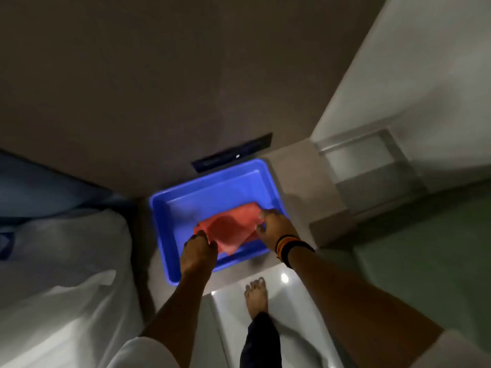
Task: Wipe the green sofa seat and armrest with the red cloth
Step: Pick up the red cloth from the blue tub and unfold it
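Note:
The red cloth (229, 228) lies folded inside a blue plastic tub (170, 224) on the floor against the wall. My left hand (198, 252) pinches the cloth's near left corner. My right hand (276, 229), with dark bands at the wrist, grips the cloth's right edge. Both hands reach down into the tub. A dull green surface (425, 248), probably the green sofa, fills the right side of the view, to the right of my right forearm.
A bed with white sheets (61, 274) stands at the left. My bare foot (256, 296) is on glossy white floor tiles just below the tub. A dark wall panel (233, 152) sits behind the tub. A pale ledge or shelf (372, 166) rises at the right.

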